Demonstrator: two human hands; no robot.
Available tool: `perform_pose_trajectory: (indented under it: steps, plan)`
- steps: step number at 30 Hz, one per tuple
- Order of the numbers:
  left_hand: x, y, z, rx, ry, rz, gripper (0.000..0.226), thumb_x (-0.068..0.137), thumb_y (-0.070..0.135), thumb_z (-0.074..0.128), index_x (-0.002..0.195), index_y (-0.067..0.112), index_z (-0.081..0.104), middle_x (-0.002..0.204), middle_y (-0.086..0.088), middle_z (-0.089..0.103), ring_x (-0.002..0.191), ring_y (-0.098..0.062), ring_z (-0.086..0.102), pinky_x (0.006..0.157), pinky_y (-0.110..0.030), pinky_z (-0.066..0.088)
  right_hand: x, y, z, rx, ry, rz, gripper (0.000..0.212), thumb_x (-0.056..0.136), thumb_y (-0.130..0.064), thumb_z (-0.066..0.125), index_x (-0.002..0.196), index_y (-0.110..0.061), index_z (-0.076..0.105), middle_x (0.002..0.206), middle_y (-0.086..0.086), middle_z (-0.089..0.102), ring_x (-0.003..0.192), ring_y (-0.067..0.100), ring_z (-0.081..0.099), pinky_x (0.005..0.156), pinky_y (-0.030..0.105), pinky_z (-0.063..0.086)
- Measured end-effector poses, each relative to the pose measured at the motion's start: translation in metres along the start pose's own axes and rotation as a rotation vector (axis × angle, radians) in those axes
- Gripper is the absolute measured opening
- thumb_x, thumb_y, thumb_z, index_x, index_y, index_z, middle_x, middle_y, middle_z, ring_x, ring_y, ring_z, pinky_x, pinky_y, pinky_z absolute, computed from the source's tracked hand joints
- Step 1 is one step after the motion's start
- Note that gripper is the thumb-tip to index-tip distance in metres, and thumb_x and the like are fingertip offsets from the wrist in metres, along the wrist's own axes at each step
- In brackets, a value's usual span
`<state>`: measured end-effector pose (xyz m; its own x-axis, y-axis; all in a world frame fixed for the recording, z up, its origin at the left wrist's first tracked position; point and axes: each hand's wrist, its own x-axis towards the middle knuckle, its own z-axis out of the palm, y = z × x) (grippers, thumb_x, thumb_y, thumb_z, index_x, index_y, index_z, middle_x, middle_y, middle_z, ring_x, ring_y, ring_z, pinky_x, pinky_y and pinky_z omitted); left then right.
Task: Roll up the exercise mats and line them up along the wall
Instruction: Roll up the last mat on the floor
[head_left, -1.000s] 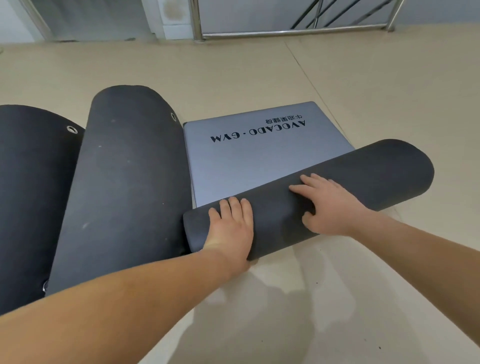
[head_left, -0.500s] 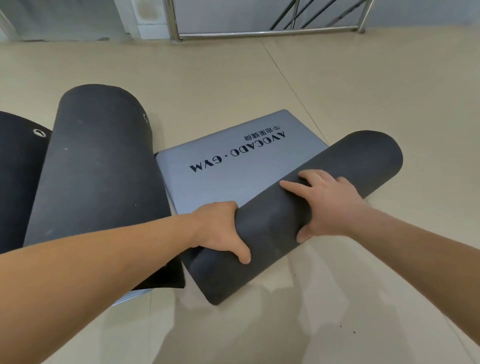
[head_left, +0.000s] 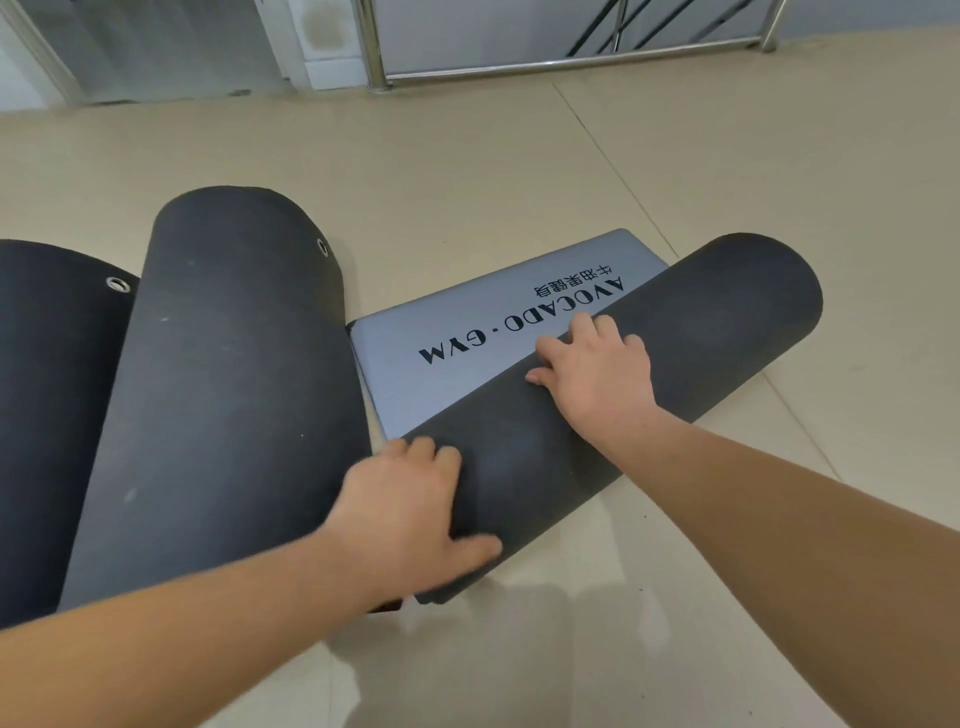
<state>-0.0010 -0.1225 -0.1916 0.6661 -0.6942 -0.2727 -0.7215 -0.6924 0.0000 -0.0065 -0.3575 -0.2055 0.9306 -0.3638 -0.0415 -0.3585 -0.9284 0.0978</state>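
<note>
While two black mats (head_left: 223, 389) lie on the floor (head_left: 467, 156) at nine o'clock, your left hand (head_left: 410, 504) grips the near end of the half-rolled mat (head_left: 727, 312) in the middle, and your right hand (head_left: 597, 374) curls over the roll at one o'clock.

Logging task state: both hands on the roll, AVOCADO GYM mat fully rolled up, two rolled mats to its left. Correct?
Not fully rolled: head view shows a grey stretch with the logo lying flat ahead of the roll. The left hand and right hand are on the roll; two rolled mats lie to its left.
</note>
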Motion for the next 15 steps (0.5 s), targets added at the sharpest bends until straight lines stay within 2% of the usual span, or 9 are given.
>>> perform_pose_trajectory:
  steps: [1,3,4,5,6,8,10,13,15]
  plan:
    - [-0.003,0.010,0.008,0.036,-0.065,-0.023,0.107,0.069,0.095,0.049,0.141,0.016,0.040,0.139,-0.006,0.048,0.128,-0.028,0.048,0.102,-0.042,0.048,0.006,-0.004,0.002,-0.001,-0.005,0.007,0.039,0.107,-0.058,0.037,0.122,-0.027,0.055,0.129,0.008,0.048,0.121,0.030,0.043,0.091,0.044,0.040]
    - [0.001,0.022,0.024,0.054,-0.166,-0.110,0.141,0.064,0.099,0.051,0.158,0.002,0.012,0.161,-0.020,0.022,0.148,-0.042,0.025,0.121,-0.054,0.031,0.016,-0.006,0.004,0.041,-0.007,0.003,0.040,0.107,-0.057,0.036,0.121,-0.027,0.061,0.124,0.007,0.054,0.121,0.031,0.046,0.091,0.044,0.041]
    - [0.006,0.022,0.030,0.055,-0.172,-0.143,0.148,0.064,0.099,0.053,0.160,-0.001,0.002,0.164,-0.022,0.013,0.152,-0.045,0.017,0.125,-0.057,0.023,0.018,-0.005,0.005,0.099,-0.002,-0.008,0.042,0.108,-0.055,0.036,0.119,-0.026,0.065,0.122,0.007,0.058,0.121,0.031,0.048,0.091,0.043,0.042]
    - [0.013,0.019,0.034,0.055,-0.153,-0.172,0.148,0.065,0.098,0.056,0.159,-0.001,-0.001,0.163,-0.023,0.013,0.152,-0.046,0.017,0.125,-0.059,0.021,0.020,-0.003,0.007,0.168,-0.004,-0.029,0.044,0.108,-0.053,0.036,0.119,-0.025,0.068,0.122,0.006,0.062,0.124,0.033,0.048,0.096,0.043,0.042]
    - [0.019,0.014,0.035,0.050,-0.120,-0.185,0.144,0.064,0.096,0.058,0.158,0.000,0.004,0.159,-0.021,0.020,0.147,-0.044,0.024,0.123,-0.057,0.025,0.020,-0.001,0.009,0.221,-0.026,-0.064,0.045,0.109,-0.050,0.035,0.124,-0.025,0.069,0.131,0.006,0.062,0.133,0.035,0.045,0.106,0.045,0.039]
    - [0.030,0.003,0.033,0.021,-0.068,-0.170,0.130,0.060,0.093,0.061,0.150,0.008,0.021,0.141,-0.012,0.039,0.130,-0.033,0.041,0.112,-0.050,0.039,0.014,0.003,0.015,0.232,-0.077,-0.141,0.047,0.109,-0.046,0.033,0.146,-0.028,0.056,0.159,0.003,0.044,0.154,0.031,0.024,0.126,0.052,0.016]
    - [0.038,-0.009,0.021,-0.031,-0.069,-0.141,0.114,0.055,0.088,0.066,0.137,0.015,0.036,0.125,-0.002,0.049,0.113,-0.024,0.051,0.097,-0.042,0.049,-0.002,0.012,0.022,0.266,-0.023,-0.108,0.053,0.107,-0.050,0.032,0.155,-0.030,0.044,0.169,0.002,0.028,0.159,0.025,0.010,0.128,0.055,0.007]
    - [0.049,-0.028,-0.007,-0.143,-0.118,-0.156,0.092,0.048,0.080,0.076,0.111,0.021,0.045,0.100,0.005,0.057,0.087,-0.018,0.059,0.075,-0.036,0.056,-0.035,0.032,0.029,0.286,0.116,-0.036,0.063,0.100,-0.061,0.034,0.156,-0.033,0.041,0.170,0.008,0.024,0.159,0.029,0.013,0.123,0.059,0.023]
    - [0.053,-0.031,-0.019,-0.300,-0.187,-0.177,0.086,0.048,0.077,0.083,0.106,0.023,0.048,0.096,0.008,0.060,0.084,-0.014,0.060,0.073,-0.035,0.057,-0.054,0.046,0.030,0.320,0.124,0.027,0.065,0.099,-0.063,0.043,0.158,-0.036,0.037,0.171,0.010,0.019,0.158,0.030,0.014,0.117,0.058,0.036]
